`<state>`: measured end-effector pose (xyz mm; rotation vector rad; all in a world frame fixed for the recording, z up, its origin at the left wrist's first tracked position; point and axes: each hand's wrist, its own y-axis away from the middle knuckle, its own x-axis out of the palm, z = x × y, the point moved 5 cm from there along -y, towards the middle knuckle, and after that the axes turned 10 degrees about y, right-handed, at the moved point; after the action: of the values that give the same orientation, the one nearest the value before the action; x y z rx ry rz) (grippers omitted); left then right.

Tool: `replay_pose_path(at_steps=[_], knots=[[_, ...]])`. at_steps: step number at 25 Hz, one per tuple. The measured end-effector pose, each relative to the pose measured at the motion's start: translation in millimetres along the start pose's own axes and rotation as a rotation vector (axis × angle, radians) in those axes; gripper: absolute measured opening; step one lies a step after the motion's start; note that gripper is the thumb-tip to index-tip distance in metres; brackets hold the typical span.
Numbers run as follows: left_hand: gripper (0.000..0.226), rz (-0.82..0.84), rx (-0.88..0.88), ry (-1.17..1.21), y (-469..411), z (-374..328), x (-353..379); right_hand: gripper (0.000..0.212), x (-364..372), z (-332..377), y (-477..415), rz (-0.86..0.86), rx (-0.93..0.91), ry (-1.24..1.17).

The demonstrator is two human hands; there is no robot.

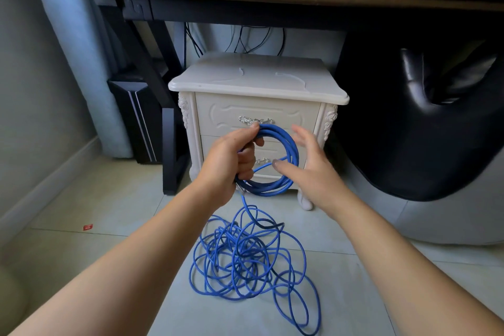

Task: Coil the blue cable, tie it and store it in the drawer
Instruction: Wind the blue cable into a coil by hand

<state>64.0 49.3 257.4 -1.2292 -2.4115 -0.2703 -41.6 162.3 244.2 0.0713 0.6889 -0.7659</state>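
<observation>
Before the cream carved bedside cabinet [256,82], the left hand [231,161] grips a few finished loops of the thin blue cable [287,142], while the right hand [308,172] hovers spread just beside the coil, holding nothing. Most of the cable lies in a loose tangle [245,259] on the tiled floor [109,213], so coiling looks barely begun. Tying and storing remain, and both drawers [223,117] are closed. Pale strips [289,76] on the cabinet top may be ties, but they are too faint to tell.

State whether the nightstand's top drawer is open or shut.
Shut: the top drawer front sits flush with the nightstand frame.
</observation>
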Motion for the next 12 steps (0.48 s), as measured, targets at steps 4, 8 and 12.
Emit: replay_pose_path(at_steps=[4,8,12], knots=[[0.036,-0.036,0.011,0.029,-3,-6,-6,0.008,3,1,0,0.211,0.062,-0.216],[0.036,-0.067,0.084,-0.016,-8,-13,-14,0.013,-1,8,-6,0.077,0.016,-0.306],[0.037,-0.150,0.168,-0.048,-8,-13,-19,0.010,7,7,-6,0.070,0.135,-0.718]])
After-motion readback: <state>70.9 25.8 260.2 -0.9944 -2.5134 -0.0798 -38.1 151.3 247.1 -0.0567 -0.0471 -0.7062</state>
